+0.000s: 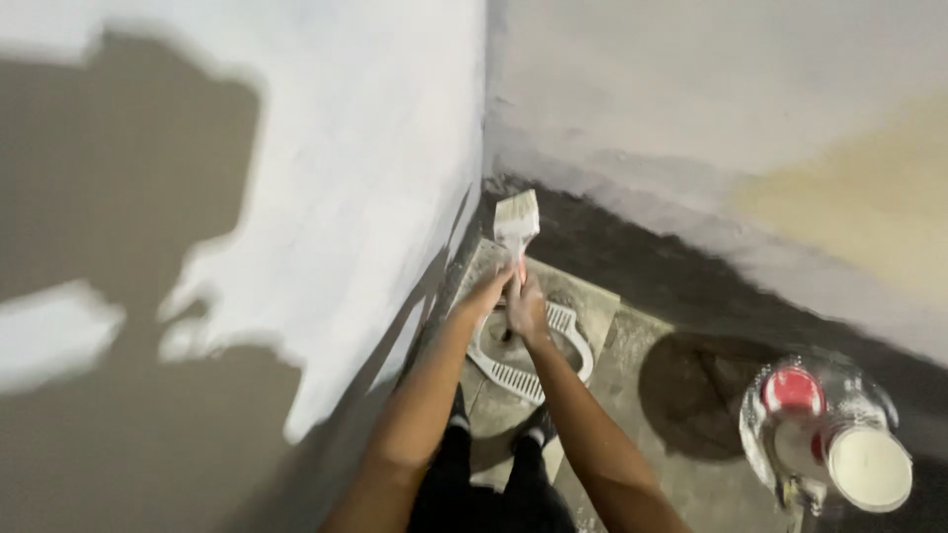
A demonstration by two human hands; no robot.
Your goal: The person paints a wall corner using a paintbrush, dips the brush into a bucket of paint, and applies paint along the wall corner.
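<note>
Both hands grip one paintbrush (516, 225) by its handle, the left hand (486, 292) and right hand (525, 308) closed around it together, bristles up near the corner where two white-painted walls (375, 148) meet. The brush looks light and stiff in the handle, soft and paint-laden at the bristles, likely slippery lower down. A squat toilet pan (523, 375) lies underfoot; a paint container (839, 444) stands right, leaving little room.

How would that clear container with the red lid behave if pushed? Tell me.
The clear container looks rounded and fairly wide, so it would probably slide rather than tip. White liquid seems to fill its lower part, so it is likely heavy for its size. The rough concrete floor should resist sliding.
</note>
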